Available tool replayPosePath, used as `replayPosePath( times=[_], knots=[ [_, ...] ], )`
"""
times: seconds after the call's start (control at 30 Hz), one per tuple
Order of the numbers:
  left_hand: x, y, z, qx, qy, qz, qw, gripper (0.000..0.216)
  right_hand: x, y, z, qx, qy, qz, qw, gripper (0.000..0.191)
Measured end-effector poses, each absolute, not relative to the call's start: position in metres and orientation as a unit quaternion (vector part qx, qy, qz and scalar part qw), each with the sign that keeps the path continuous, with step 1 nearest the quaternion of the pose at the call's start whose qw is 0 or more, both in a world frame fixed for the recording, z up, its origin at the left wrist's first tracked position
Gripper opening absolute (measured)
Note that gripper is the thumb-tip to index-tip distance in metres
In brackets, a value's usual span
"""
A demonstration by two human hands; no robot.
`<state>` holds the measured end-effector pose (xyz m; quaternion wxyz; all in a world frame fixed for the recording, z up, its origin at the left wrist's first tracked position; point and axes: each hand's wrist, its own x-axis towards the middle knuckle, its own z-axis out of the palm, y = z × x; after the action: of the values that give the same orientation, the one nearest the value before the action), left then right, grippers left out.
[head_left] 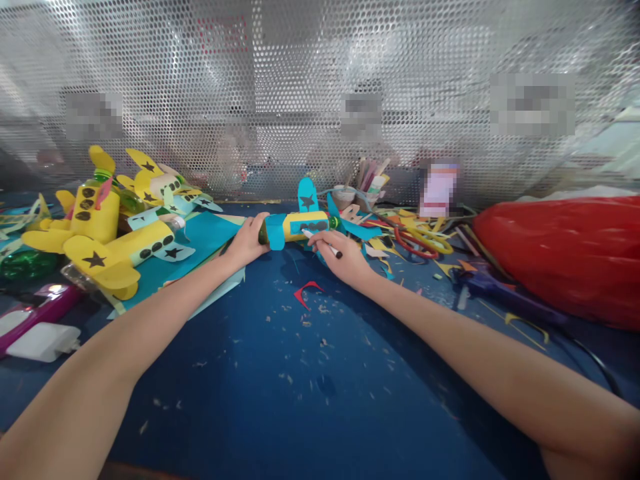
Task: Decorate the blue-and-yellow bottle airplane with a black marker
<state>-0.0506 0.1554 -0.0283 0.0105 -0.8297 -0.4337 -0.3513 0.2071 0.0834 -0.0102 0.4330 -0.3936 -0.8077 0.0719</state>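
A toy plane made from a green bottle [295, 225] lies on its side, wrapped in yellow and blue paper. A blue wing with a black star [307, 196] stands up from it. My left hand [250, 238] is closed around the bottle's left end. In my right hand [345, 257] is a white marker pen [324, 244] with a black end, its tip at the dark ovals on the plane's blue strip. Several finished-looking yellow bottle planes [120, 257] with stars and dark ovals lie to the left, near blue paper sheets [200, 233].
Scissors [423, 241] and paper scraps lie right of the plane, before cups of sticks [344, 195]. A purple glue gun [493, 288] and big red bag [565, 260] are at the right. A red scrap [306, 292] lies in front. Perforated metal sheeting [300, 87] stands behind.
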Motion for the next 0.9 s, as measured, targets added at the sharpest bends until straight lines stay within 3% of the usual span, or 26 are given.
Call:
replayPosePath(
  times=[0.9],
  knots=[
    [-0.0508, 0.1547, -0.0279, -0.827, -0.440, -0.348, -0.004, 0.076, 0.2076, 0.0815, -0.0099, -0.437, -0.783, 0.073, 0.438, 0.025]
  ],
)
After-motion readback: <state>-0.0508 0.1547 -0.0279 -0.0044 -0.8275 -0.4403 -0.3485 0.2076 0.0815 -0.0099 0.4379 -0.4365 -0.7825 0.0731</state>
